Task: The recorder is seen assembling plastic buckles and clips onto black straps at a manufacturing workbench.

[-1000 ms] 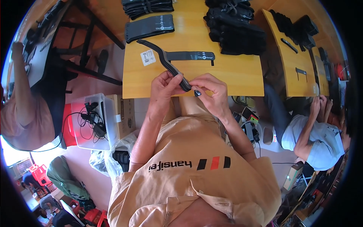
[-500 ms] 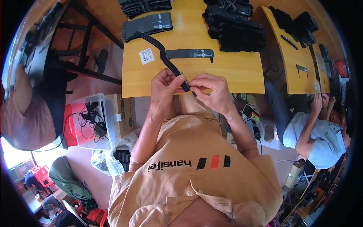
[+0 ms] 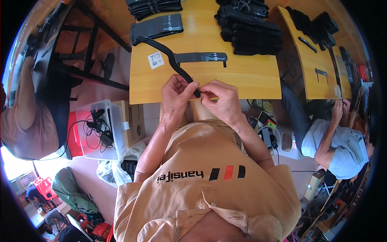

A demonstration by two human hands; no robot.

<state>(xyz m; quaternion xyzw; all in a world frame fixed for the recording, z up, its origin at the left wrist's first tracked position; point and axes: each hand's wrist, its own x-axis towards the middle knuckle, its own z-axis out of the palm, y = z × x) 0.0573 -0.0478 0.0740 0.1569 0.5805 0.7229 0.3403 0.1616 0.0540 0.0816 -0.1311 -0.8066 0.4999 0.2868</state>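
Note:
A long black strap [image 3: 172,59] with fine lengthwise lines runs from my left hand up over the table. My left hand [image 3: 175,96] is closed round its near end, the thumb pressed on top. Right beside it, my right hand [image 3: 221,101] pinches at the tip of the strap, thumb and forefinger together. What lies between those fingertips is mostly hidden. Beyond the hands, a flat dark printed band [image 3: 201,57] rests on the table, passing partly behind the strap. The strap's far end reaches a stack of dark printed bands [image 3: 158,26].
A white label [image 3: 156,60] lies on the yellow table [image 3: 250,82]. Piles of black bands [image 3: 252,36] stand at the back right. A clear plastic bin [image 3: 96,133] with cables is on the left. Other people sit to the left and at the right-hand table [image 3: 310,76].
The strap's far end has swung slightly left and down. My right hand has shifted a little left, and the small dark tip below its fingers shows less. My left hand keeps its grip.

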